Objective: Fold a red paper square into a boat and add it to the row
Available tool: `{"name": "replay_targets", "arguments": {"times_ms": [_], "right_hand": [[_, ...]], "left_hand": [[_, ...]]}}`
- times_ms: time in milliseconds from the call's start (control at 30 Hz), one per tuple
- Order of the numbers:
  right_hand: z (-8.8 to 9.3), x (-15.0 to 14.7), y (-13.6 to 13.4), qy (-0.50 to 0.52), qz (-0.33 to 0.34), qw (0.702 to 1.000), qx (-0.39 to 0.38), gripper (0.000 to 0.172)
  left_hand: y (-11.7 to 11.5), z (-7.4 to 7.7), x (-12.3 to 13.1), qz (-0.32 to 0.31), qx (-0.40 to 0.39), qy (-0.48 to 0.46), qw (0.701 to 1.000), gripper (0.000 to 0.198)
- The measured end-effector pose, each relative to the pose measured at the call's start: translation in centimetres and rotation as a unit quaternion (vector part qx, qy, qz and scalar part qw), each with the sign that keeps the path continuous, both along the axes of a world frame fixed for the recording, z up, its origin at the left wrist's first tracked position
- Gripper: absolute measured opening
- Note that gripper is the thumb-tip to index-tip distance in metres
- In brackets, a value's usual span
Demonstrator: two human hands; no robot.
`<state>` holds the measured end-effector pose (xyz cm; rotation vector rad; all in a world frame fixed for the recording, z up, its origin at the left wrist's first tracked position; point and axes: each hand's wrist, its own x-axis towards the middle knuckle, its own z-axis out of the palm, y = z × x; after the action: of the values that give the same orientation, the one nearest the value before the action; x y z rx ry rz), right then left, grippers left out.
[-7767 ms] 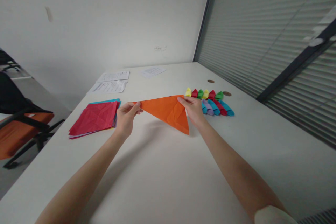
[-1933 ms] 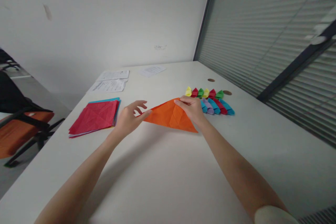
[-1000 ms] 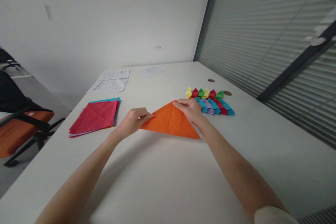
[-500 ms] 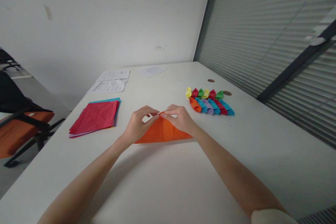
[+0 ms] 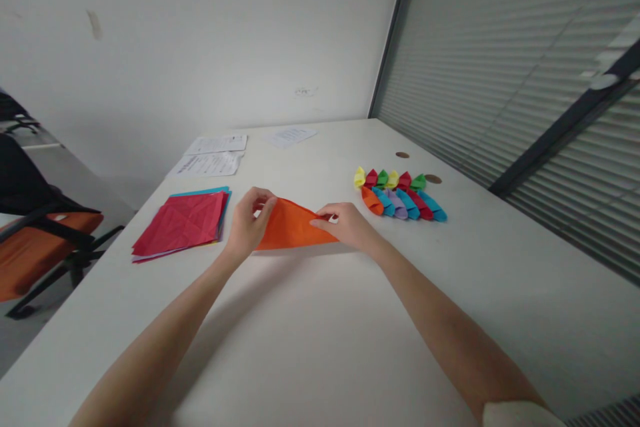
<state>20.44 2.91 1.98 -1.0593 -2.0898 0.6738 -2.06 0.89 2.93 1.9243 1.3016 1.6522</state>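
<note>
A folded orange sheet (image 5: 295,227), thin like cloth or soft paper, is stretched between my hands just above the white table. At its upper left corner, the thumb and fingers of my left hand (image 5: 251,219) pinch it. My right hand (image 5: 346,225) has its thumb and fingertips closed on the sheet's right part. The sheet's top edge slopes down from left to right. Parts of both ends are hidden behind my hands.
A stack of coloured square sheets (image 5: 183,223), red on top, lies left. Small folded coloured pieces (image 5: 400,197) stand in two rows at right. Printed papers (image 5: 213,155) lie farther back. An orange-seated chair (image 5: 45,247) stands left; window blinds (image 5: 500,80) border the right.
My hands, close together at the sheet's peak before, are now apart. My left hand has moved left and slightly up, and the orange sheet has shifted from a peaked shape to a slanted band.
</note>
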Motion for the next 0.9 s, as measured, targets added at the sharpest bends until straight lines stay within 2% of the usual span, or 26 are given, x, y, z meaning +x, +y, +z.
{"name": "replay_targets", "arguments": {"times_ms": [67, 133, 267, 433, 667, 800, 900], "right_hand": [[0.0, 0.7, 0.7, 0.037, -0.015, 0.999, -0.024, 0.013], [0.0, 1.2, 1.2, 0.121, -0.04, 0.992, -0.021, 0.017], [0.2, 1.2, 1.4, 0.247, -0.038, 0.967, -0.042, 0.033], [0.5, 1.0, 1.2, 0.267, -0.016, 0.961, -0.064, 0.034], [0.8, 1.5, 1.4, 0.301, -0.065, 0.95, -0.059, 0.031], [0.7, 1.5, 1.6, 0.345, -0.072, 0.933, -0.078, 0.036], [0.5, 1.5, 1.9, 0.345, -0.075, 0.933, -0.073, 0.036]], "left_hand": [[0.8, -0.2, -1.4, 0.045, 0.003, -0.042, 0.998, 0.011], [1.4, -0.4, -2.4, 0.065, 0.007, -0.087, 0.994, 0.013], [2.0, -0.8, -3.0, 0.065, -0.001, -0.167, 0.984, 0.016], [1.9, -0.9, -2.6, 0.059, -0.012, -0.183, 0.981, 0.019], [1.9, -0.9, -2.8, 0.061, -0.02, -0.195, 0.979, 0.021], [1.9, -0.9, -2.8, 0.064, -0.013, -0.202, 0.977, 0.022], [2.0, -1.0, -2.9, 0.061, -0.01, -0.198, 0.978, 0.023]]}}
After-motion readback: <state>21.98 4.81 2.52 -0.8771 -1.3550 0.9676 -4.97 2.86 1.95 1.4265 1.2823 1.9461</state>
